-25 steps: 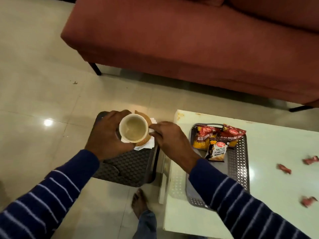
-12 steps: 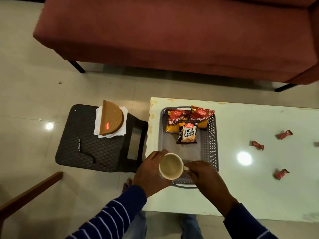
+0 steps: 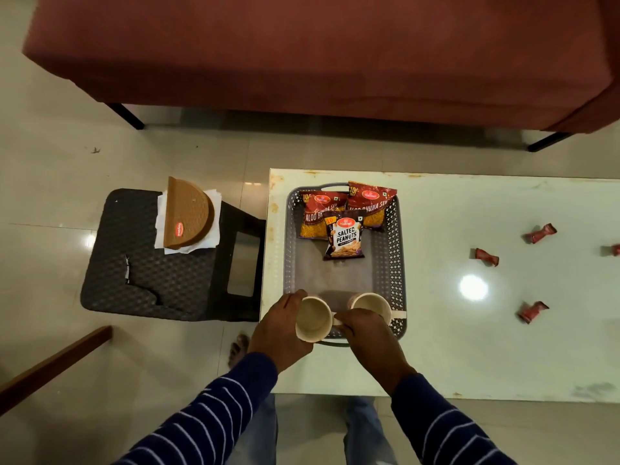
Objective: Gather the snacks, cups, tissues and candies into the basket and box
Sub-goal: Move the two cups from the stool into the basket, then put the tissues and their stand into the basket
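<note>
My left hand [image 3: 278,330] grips a cream cup [image 3: 313,318] from its left side, over the near end of the grey basket [image 3: 400,250]. My right hand [image 3: 365,333] has its fingers pinched at that cup's right side, where its handle seems to be. A second cream cup [image 3: 370,304] stands inside the basket just behind my right hand. Two red snack packets [image 3: 367,204] and a salted peanuts packet [image 3: 345,238] lie at the basket's far end. Red candies [image 3: 486,256] are scattered on the table to the right. White tissues [image 3: 214,199] lie under a brown half-round box [image 3: 188,216].
The basket rests on the left end of a pale table [image 3: 469,357]. A black stool [image 3: 151,276] left of the table carries the box and tissues. A red sofa [image 3: 318,52] runs along the far side. A wooden bar [image 3: 50,367] crosses the lower left floor.
Both hands carried the cup from above the stool to the basket's near end. A second cup now shows in the basket beside the held one.
</note>
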